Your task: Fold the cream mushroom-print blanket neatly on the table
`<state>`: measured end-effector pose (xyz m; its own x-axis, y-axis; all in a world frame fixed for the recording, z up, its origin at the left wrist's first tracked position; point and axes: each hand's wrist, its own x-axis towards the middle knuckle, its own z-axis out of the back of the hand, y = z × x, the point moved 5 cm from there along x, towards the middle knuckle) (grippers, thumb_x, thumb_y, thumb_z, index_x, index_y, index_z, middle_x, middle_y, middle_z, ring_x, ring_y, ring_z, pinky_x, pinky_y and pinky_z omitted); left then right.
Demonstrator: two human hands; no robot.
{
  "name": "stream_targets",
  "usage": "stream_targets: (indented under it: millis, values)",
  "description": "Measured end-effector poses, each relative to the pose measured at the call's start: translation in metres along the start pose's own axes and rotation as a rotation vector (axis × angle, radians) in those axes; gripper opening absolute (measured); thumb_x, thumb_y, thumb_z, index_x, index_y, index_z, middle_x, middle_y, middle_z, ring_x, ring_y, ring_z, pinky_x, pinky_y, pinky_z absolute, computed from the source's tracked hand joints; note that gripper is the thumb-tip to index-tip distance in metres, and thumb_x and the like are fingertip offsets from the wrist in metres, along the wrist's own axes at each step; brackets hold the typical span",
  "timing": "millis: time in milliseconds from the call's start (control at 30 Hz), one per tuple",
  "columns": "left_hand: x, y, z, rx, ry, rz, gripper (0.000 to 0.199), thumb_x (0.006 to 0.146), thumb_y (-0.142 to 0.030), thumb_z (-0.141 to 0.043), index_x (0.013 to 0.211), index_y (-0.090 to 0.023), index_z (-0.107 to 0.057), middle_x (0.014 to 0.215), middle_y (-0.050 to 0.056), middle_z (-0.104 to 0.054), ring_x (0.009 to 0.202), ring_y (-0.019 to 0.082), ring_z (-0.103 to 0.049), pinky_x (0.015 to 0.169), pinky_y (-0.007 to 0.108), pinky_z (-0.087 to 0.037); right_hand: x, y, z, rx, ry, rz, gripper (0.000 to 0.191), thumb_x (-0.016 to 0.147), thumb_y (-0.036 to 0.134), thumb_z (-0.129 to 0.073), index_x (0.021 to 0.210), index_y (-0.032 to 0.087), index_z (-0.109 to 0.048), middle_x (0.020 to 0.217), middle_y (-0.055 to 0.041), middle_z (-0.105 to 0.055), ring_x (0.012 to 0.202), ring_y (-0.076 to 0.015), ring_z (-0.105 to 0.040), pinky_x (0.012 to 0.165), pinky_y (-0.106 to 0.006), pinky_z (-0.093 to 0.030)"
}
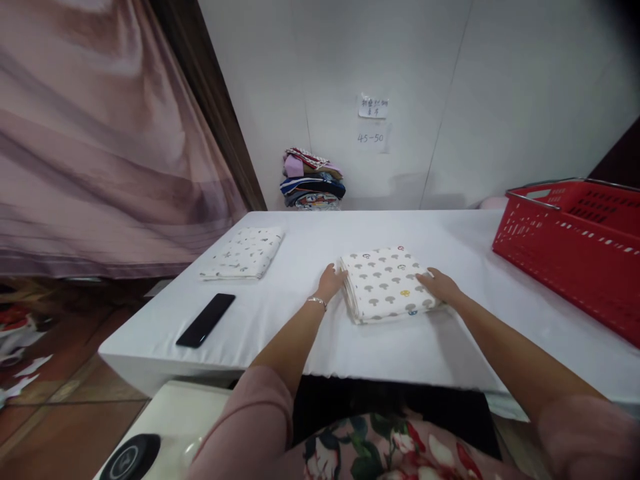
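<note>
A folded white cloth point(383, 283) with grey mushroom prints and a few coloured ones lies on the white-covered table point(310, 243) in front of me. Its layered folds show along the left side. My left hand point(331, 283), with a bracelet at the wrist, grips that left edge, thumb near the top layer. On the opposite side my right hand point(441, 285) holds the right edge, its thumb over the print and the other fingers mostly hidden. Farther left is a second folded white cloth point(245, 253) with small scattered prints, touched by neither hand.
A black phone point(206, 320) lies at the table's left front. At the right stands a red plastic basket point(565, 247) with metal handles. Behind the table's far edge rises a stack of folded fabrics point(313, 180). A pink curtain point(100, 133) hangs at left.
</note>
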<state>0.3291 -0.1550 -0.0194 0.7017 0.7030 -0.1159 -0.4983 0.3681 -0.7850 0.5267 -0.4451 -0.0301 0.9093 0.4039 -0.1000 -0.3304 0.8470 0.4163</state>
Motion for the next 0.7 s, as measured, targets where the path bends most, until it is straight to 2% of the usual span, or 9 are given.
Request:
stream_targets:
  millis: [67, 100, 200, 267, 333, 500, 700]
  values:
    - [-0.017, 0.014, -0.003, -0.063, -0.016, -0.012, 0.050, 0.081, -0.034, -0.061, 0.124, -0.012, -0.050, 0.125, 0.016, -0.057, 0.111, 0.024, -0.056, 0.093, 0.032, -0.041, -0.015, 0.000, 0.003, -0.016, -0.092, 0.078, 0.061, 0.085, 0.053, -0.044, 0.132, 0.013, -0.048, 0.124, -0.0160, -0.057, 0.112, -0.0310, -0.054, 0.091, -0.042, -0.043]
    - [-0.027, 0.019, -0.005, -0.102, -0.023, -0.031, 0.042, 0.080, -0.033, -0.060, 0.117, -0.013, -0.055, 0.117, 0.014, -0.062, 0.104, 0.022, -0.059, 0.090, 0.032, -0.043, -0.024, 0.006, 0.004, -0.022, -0.165, 0.168, 0.056, 0.086, 0.049, -0.043, 0.129, 0.014, -0.050, 0.123, -0.0153, -0.058, 0.112, -0.0309, -0.053, 0.092, -0.043, -0.043]
    - [-0.059, 0.026, -0.014, -0.222, -0.027, -0.107, 0.018, 0.079, -0.029, -0.058, 0.089, -0.016, -0.064, 0.092, 0.007, -0.068, 0.084, 0.018, -0.062, 0.079, 0.030, -0.046, -0.064, 0.041, 0.004, 0.035, -0.365, 0.576, 0.039, 0.088, 0.040, -0.043, 0.113, 0.017, -0.062, 0.117, -0.0111, -0.061, 0.110, -0.0282, -0.053, 0.095, -0.045, -0.041]
    - [-0.080, 0.025, -0.018, -0.272, -0.036, -0.154, 0.012, 0.077, -0.027, -0.056, 0.076, -0.017, -0.064, 0.080, 0.004, -0.067, 0.076, 0.016, -0.060, 0.075, 0.028, -0.046, -0.092, 0.068, -0.004, 0.122, -0.386, 0.809, 0.031, 0.089, 0.037, -0.044, 0.103, 0.020, -0.066, 0.110, -0.0083, -0.064, 0.105, -0.0253, -0.056, 0.093, -0.044, -0.043]
    - [-0.098, 0.021, -0.019, -0.286, -0.070, -0.188, 0.012, 0.076, -0.026, -0.056, 0.070, -0.018, -0.063, 0.076, 0.002, -0.065, 0.073, 0.015, -0.058, 0.072, 0.027, -0.045, -0.114, 0.092, -0.015, 0.193, -0.340, 0.939, 0.026, 0.090, 0.033, -0.045, 0.100, 0.023, -0.066, 0.104, -0.0066, -0.066, 0.100, -0.0228, -0.058, 0.090, -0.043, -0.045]
    - [-0.119, 0.014, -0.019, -0.243, -0.108, -0.194, 0.016, 0.078, -0.029, -0.056, 0.070, -0.017, -0.063, 0.075, 0.002, -0.062, 0.071, 0.014, -0.056, 0.069, 0.026, -0.043, -0.140, 0.128, -0.038, 0.245, -0.239, 0.985, 0.023, 0.089, 0.029, -0.048, 0.104, 0.022, -0.065, 0.103, -0.0074, -0.065, 0.098, -0.0218, -0.057, 0.086, -0.040, -0.047]
    - [-0.124, 0.016, -0.024, -0.209, -0.069, -0.205, 0.018, 0.079, -0.030, -0.055, 0.075, -0.016, -0.065, 0.076, 0.002, -0.064, 0.073, 0.013, -0.056, 0.069, 0.025, -0.041, -0.146, 0.134, -0.054, 0.125, -0.199, 1.002, 0.028, 0.084, 0.027, -0.055, 0.110, 0.020, -0.063, 0.110, -0.0098, -0.062, 0.101, -0.0246, -0.054, 0.087, -0.041, -0.044]
